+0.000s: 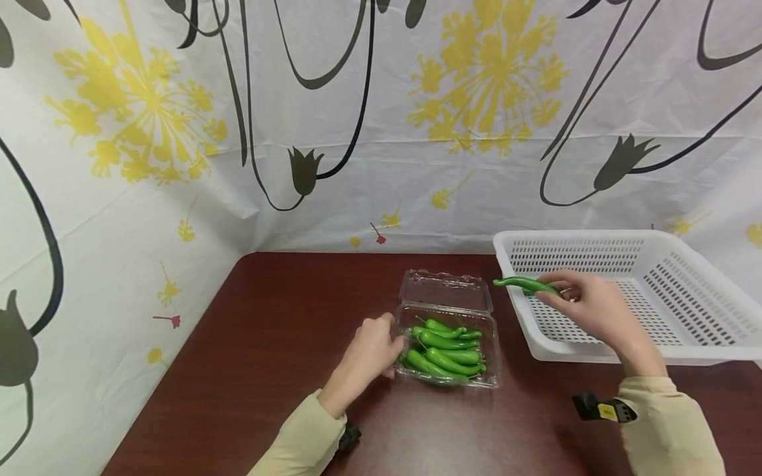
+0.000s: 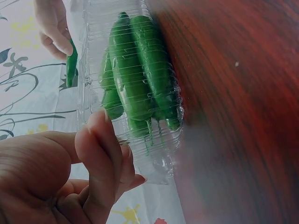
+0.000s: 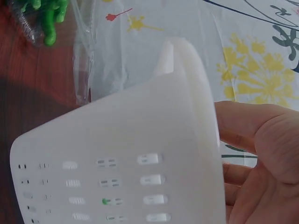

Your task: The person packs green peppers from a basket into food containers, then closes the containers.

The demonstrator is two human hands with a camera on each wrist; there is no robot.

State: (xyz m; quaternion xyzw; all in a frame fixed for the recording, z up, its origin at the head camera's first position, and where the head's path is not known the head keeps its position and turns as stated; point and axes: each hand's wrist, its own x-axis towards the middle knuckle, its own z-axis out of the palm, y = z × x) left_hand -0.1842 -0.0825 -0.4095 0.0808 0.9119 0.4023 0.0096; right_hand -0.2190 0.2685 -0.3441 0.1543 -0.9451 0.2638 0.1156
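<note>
A green chili pepper [image 1: 524, 284] is pinched in my right hand [image 1: 586, 307], held over the left rim of the white basket [image 1: 524, 330]. In the right wrist view the basket wall hides that pepper. At the left side of a hinged clear plastic container [image 1: 491, 330], my left hand [image 1: 372, 347] grips its edge with curled fingers. Several green chili peppers [image 1: 446, 340] lie inside the container, whose lid [image 1: 446, 291] is folded back. The left wrist view shows peppers [image 2: 133, 79] through the ribbed clear wall.
The slotted basket stands on the right of the dark red-brown table [image 1: 286, 330], to the right of the container. Behind the table hangs a white patterned cloth [image 1: 381, 178]. A bit of green shows through a basket slot in the right wrist view.
</note>
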